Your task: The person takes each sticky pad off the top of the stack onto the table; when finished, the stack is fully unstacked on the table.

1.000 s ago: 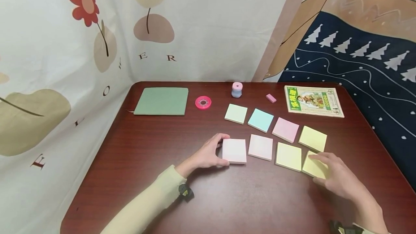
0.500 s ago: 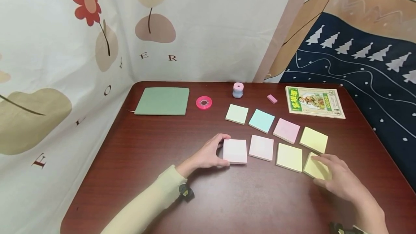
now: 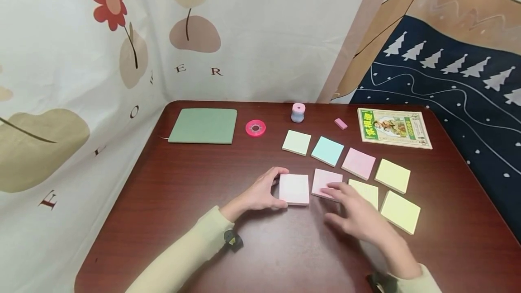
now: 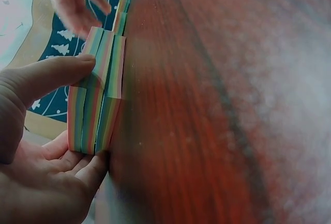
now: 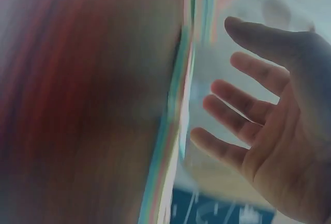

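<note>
My left hand (image 3: pixel 262 192) holds a small stack of sticky note pads (image 3: pixel 294 189) with a pale pink top, thumb and fingers at its sides. In the left wrist view the stack (image 4: pixel 98 97) shows striped coloured edges, about three pads deep. My right hand (image 3: pixel 358 214) is over the pink sticky note pad (image 3: pixel 323 180) just right of the stack, fingers spread. In the right wrist view this hand (image 5: pixel 279 115) has nothing between its fingers and stands apart from the pads' edges. It partly hides a yellow pad (image 3: pixel 368 192); another yellow pad (image 3: pixel 400 211) lies farther right.
Behind lies a row of pads: pale green (image 3: pixel 296 142), light blue (image 3: pixel 327 151), pink (image 3: pixel 358 163) and yellow (image 3: pixel 392 175). Farther back are a green notebook (image 3: pixel 203 125), a pink ring-shaped roll (image 3: pixel 255 128), a pink-blue spool-like item (image 3: pixel 298 112), a pink eraser-like block (image 3: pixel 340 124) and a booklet (image 3: pixel 395 128).
My right hand has let go of the rightmost yellow pad and moved left to the pink pad. The left hand still holds the stack in the same place.
</note>
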The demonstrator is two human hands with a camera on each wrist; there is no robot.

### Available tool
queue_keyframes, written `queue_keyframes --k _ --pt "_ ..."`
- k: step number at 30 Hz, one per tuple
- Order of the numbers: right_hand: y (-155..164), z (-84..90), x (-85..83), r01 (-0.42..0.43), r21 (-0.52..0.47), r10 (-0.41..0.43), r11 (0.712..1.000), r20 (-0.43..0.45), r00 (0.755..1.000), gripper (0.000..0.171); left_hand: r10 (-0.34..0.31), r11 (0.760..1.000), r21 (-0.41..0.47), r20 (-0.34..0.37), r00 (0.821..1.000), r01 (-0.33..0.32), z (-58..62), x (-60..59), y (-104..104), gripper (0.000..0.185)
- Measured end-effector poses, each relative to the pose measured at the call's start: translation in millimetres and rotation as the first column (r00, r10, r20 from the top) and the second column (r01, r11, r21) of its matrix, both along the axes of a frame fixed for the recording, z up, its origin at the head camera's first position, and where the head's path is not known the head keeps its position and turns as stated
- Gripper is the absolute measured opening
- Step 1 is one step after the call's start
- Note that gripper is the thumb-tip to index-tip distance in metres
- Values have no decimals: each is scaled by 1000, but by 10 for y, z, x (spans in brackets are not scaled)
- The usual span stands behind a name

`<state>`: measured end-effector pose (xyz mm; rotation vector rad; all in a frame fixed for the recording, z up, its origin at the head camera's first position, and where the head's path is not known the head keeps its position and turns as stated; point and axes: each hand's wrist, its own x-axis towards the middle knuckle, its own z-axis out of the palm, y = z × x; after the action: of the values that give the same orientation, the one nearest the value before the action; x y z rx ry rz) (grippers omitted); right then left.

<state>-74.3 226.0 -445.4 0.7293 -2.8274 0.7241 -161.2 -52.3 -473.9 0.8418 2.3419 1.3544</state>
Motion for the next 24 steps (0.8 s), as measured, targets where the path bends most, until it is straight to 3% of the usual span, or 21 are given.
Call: queue_keyframes --k 6,13,19,24 --pt "-437 -26 -244 -112 27 111 993 47 993 76 -4 999 -41 -9 1000 4 18 2 -7 84" --pt "-622 -84 -449 -156 70 149 985 93 984 72 -14 997 -79 -54 998 10 3 2 -14 87" --pt "-639 -69 -522 -160 68 154 985 83 985 71 -6 997 -78 -58 998 2 3 -1 -8 87" --pt "-554 5 -495 -118 83 108 990 114 988 70 -5 998 -66 -44 999 2 0 4 9 86"
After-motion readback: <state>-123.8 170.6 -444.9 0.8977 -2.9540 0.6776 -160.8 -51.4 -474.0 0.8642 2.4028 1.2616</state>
